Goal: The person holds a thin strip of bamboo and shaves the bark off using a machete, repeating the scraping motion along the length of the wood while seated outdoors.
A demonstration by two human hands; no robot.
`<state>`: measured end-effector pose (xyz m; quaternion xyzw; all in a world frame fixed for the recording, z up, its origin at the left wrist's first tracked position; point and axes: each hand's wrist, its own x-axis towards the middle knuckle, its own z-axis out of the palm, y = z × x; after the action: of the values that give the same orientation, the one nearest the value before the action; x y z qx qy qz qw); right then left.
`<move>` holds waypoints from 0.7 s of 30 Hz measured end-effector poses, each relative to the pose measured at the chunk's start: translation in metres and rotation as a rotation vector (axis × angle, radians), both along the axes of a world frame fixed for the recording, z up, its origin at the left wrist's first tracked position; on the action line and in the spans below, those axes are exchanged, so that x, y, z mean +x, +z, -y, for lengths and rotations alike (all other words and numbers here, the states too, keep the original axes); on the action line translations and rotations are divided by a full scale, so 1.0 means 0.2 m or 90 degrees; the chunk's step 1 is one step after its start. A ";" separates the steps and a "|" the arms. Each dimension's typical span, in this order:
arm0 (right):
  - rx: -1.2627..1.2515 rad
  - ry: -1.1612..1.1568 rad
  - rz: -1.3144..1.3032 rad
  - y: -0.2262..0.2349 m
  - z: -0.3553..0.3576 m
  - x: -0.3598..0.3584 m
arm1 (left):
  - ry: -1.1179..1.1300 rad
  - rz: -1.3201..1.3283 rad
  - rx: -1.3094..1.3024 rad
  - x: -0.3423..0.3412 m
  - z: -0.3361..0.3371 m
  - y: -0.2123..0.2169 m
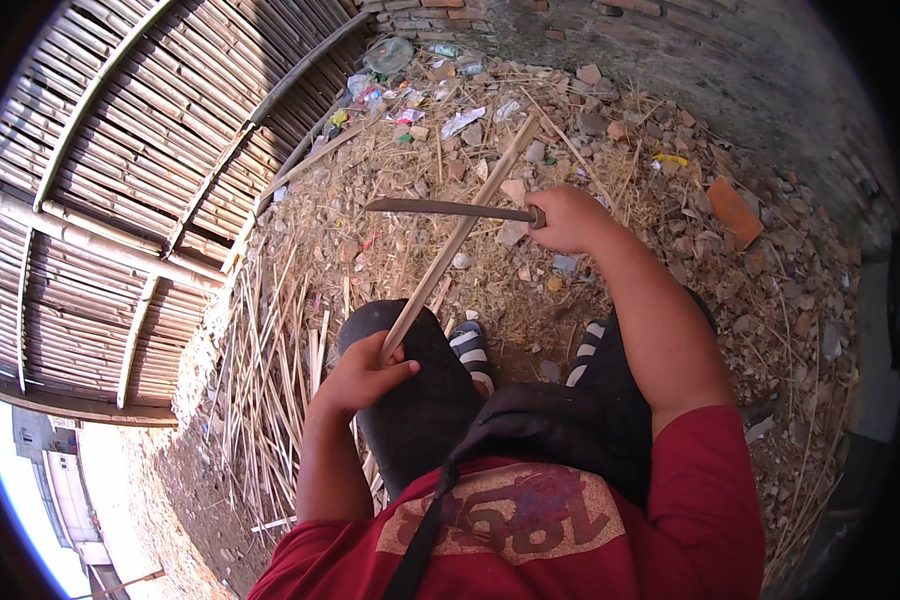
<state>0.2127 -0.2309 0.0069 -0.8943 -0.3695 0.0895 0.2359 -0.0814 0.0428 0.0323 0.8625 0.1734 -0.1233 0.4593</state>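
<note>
Speaker A: How are the hands placed?

Speaker B: Apart. The left hand (pixel 365 375) is clamped on the lower end of the flat wooden strip (pixel 448 255), which slants up and away above the left knee (pixel 365 322); the right hand (pixel 570 220) is wrapped round the handle end of the curved-bladed knife (pixel 420 207).

Speaker A: Does the blade meet the strip?

Speaker B: It crosses the upper half; contact cannot be told from this view.

Speaker A: What marks good technique?

Speaker B: Probably a firm left grip, strokes directed away from fingers and knee, and a shallow, even blade angle, lest the edge dig in.
</note>
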 end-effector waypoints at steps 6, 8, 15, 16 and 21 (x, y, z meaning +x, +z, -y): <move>-0.010 -0.038 -0.063 0.00 0.03 0.02 | -0.008 0.012 0.172 0.02 0.12 0.05; -0.043 0.031 -0.066 0.03 0.00 -0.03 | -0.009 0.018 0.204 0.02 0.14 0.06; 0.092 -0.020 -0.027 -0.02 0.06 0.00 | -0.013 0.074 0.306 -0.03 0.22 0.03; 0.054 -0.034 -0.069 0.00 0.06 0.01 | -0.012 0.082 0.307 -0.03 0.22 0.02; -0.091 0.053 -0.092 0.10 0.01 -0.05 | -0.017 0.126 0.290 -0.03 0.19 0.00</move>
<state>0.2022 -0.2335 0.0279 -0.8840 -0.3811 0.1898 0.1933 -0.0870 0.0041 0.0319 0.9539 0.1394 -0.0024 0.2658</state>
